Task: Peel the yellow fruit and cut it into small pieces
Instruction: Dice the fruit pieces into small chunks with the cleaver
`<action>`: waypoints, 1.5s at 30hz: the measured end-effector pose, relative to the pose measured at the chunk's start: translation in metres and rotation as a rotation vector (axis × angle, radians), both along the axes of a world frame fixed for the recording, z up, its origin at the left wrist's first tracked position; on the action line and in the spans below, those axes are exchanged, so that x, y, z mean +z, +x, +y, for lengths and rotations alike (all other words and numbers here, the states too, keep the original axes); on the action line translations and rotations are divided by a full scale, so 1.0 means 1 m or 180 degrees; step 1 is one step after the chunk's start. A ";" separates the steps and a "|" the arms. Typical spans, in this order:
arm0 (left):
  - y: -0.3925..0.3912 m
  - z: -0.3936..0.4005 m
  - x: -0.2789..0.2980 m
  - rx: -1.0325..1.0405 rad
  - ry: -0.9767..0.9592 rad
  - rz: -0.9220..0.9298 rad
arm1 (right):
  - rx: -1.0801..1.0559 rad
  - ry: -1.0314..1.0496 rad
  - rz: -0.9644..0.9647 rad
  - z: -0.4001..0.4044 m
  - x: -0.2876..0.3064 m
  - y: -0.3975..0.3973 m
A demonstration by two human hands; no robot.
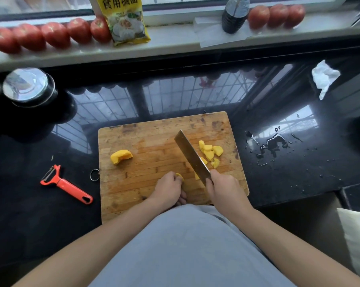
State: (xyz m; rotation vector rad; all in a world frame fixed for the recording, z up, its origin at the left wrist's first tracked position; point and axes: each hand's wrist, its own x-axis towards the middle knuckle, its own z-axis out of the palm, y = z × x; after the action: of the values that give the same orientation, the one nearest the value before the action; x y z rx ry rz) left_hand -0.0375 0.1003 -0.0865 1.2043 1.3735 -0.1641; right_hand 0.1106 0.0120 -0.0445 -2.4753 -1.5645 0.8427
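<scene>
A wooden cutting board (146,195) lies on the black counter. My left hand (169,188) holds down a yellow fruit piece (180,176), mostly hidden under the fingers. My right hand (223,188) grips the handle of a cleaver (190,154), whose blade points up and left just right of that piece. Several small yellow cut pieces (211,152) lie right of the blade. A larger peeled yellow chunk (121,156) rests on the board's left side.
A red peeler (65,184) lies on the counter left of the board. A dark lidded pot (30,90) stands at far left. Water drops (272,145) and a crumpled tissue (324,76) are to the right. Tomatoes (51,35), a yellow packet (124,19) and a dark bottle (235,15) line the sill.
</scene>
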 end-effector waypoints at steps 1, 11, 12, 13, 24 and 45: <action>0.003 0.004 0.001 -0.0066 0.0043 -0.0002 | -0.0008 0.0038 0.0009 -0.001 0.001 0.005; -0.043 0.073 0.027 0.1250 0.0579 0.0221 | 0.0828 -0.0172 -0.0083 -0.001 0.000 -0.008; -0.055 0.075 0.028 0.1400 0.0629 0.0175 | 0.0884 -0.0167 -0.0050 0.000 -0.005 -0.013; -0.064 0.075 0.030 0.1478 0.0667 0.0146 | 0.0870 -0.0152 -0.0017 0.000 -0.008 -0.017; -0.064 0.042 0.072 0.1525 0.1132 -0.0329 | 0.1226 0.0656 -0.1046 0.014 -0.005 0.059; 0.070 0.018 0.045 -0.3012 0.1916 -0.0099 | 0.1628 0.1412 -0.1623 -0.019 -0.004 0.049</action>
State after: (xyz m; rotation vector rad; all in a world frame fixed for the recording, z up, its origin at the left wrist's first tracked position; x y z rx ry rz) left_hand 0.0322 0.1187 -0.0410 2.2941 0.7298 -0.4048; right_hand 0.1597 -0.0068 -0.0482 -2.0771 -2.2925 -0.1473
